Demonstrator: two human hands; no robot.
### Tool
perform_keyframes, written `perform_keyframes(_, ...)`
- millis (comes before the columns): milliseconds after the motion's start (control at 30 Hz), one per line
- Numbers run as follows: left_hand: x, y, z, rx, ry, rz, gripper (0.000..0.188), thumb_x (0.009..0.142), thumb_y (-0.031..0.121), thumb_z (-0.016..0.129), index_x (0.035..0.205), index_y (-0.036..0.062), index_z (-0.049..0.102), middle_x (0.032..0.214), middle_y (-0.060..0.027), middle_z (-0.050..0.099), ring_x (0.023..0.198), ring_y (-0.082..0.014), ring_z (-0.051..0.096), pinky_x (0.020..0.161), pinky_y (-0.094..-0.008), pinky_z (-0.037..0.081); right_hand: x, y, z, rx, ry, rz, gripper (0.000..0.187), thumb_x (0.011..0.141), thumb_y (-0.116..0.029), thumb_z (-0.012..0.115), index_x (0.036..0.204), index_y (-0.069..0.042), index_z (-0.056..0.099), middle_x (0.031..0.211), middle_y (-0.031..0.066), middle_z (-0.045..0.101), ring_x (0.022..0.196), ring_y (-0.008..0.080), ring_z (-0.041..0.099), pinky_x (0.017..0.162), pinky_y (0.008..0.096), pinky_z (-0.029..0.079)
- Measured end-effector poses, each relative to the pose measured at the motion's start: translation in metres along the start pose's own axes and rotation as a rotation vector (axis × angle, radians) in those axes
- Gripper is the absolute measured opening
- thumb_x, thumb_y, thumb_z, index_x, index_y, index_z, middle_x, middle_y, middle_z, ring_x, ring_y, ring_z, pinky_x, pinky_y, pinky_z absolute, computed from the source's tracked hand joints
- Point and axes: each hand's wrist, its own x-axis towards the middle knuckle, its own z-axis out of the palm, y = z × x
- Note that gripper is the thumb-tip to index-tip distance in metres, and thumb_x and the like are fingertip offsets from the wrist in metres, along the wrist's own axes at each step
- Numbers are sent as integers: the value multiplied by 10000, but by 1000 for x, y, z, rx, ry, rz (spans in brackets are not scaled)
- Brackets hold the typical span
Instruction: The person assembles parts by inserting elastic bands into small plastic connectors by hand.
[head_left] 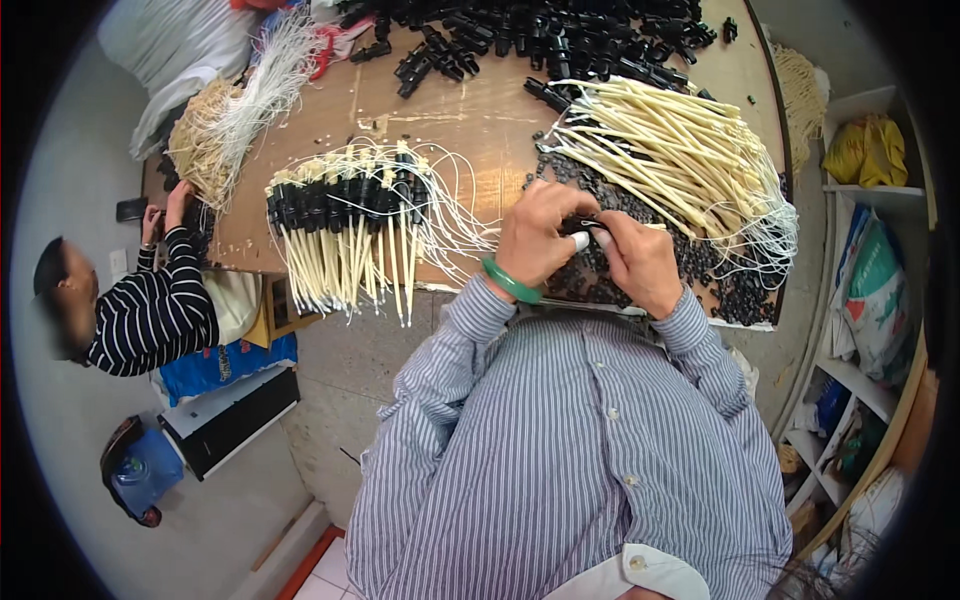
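Near the table's front edge, my left hand (541, 232) and my right hand (641, 262) meet with fingers pinched together. Between their fingertips is a small black part (591, 224), mostly covered by the fingers. A white wrap (580, 241) sits on my left thumb tip, and a green bangle (511, 281) circles that wrist. Beneath and around both hands spreads a pile of tiny black pieces (738, 298). Beyond my right hand lies a thick bundle of cream tubes (690, 150) with white strings. Left of my left hand, black connectors (345, 200) on cream tubes lie in a row, white strings trailing.
Larger black connectors (560, 40) are heaped at the table's far side. White strings (275, 75) and cream bundles (205, 140) lie at the far left, where another person in a striped top (155, 310) works. Shelves (865, 200) with bags stand on the right.
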Motion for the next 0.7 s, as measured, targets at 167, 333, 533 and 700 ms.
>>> perform_keyframes(167,-8,-13,3,-72,187,75,208,613,-33,692,790,59,631,764,-68,606,754,-233,571,672,-344,471,2,-8,0,49,11,1,158,848,-73,622,997,-21,612,829,139,657,653,285,655,560,361,506)
perform_keyframes(333,-18,-13,-6,-192,103,147,157,689,-65,682,800,33,631,848,-54,612,798,-190,576,678,-291,457,3,-5,3,241,-31,1,153,832,-87,632,974,-36,662,778,124,673,611,273,647,555,347,508)
perform_keyframes(533,0,-42,-8,590,115,105,366,652,-55,694,975,119,675,930,-30,642,795,-166,610,649,-292,535,-8,7,8,209,-5,352,135,836,-91,612,927,-10,671,609,60,601,494,88,528,474,256,409)
perform_keyframes(700,-4,-56,-37,17,304,-296,350,712,-85,613,1024,67,659,936,-60,641,737,-126,607,672,-253,542,-12,18,8,347,15,451,185,831,-160,605,906,-17,696,609,64,633,487,102,545,474,255,424)
